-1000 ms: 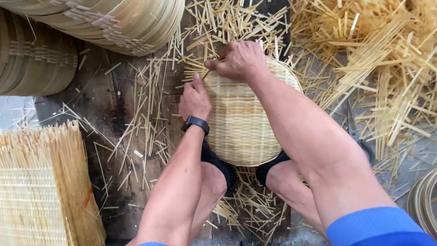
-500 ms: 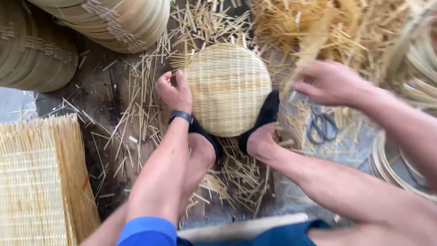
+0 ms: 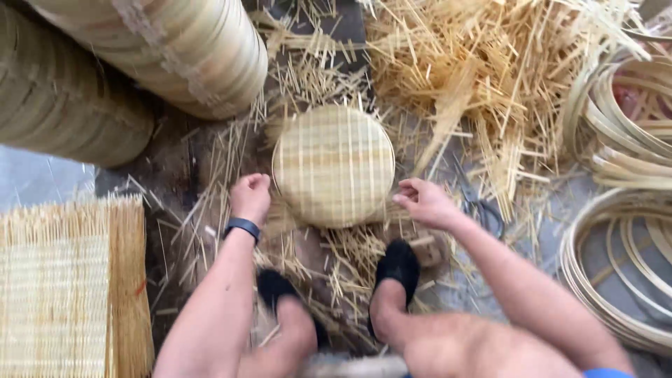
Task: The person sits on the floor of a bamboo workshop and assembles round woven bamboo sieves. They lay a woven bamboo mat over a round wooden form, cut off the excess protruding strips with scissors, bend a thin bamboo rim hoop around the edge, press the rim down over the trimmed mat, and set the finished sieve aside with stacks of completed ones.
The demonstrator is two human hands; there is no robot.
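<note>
While the round woven mat (image 3: 333,165) lies flat on the floor (image 3: 602,245) between the two hands, neither one holds it. The left hand (image 3: 250,197) is curled into a loose fist just off the mat's left rim, empty as far as I can tell; the right hand (image 3: 425,203) is half open, fingers bent, near the lower right rim — apart from it or barely touching, I cannot tell which. The mat looks light and springy, thin bamboo slats that would likely flex under a squeeze and may fray at the cut ends, so the rim on opposite sides seems the best hold. Room is tight: stacked steamer drums (image 3: 168,49) crowd the upper left, loose strips (image 3: 490,77) the upper right, hoops (image 3: 616,231) the right, feet (image 3: 397,266) just below. Scissors (image 3: 479,206) lie beside the right hand.
</note>
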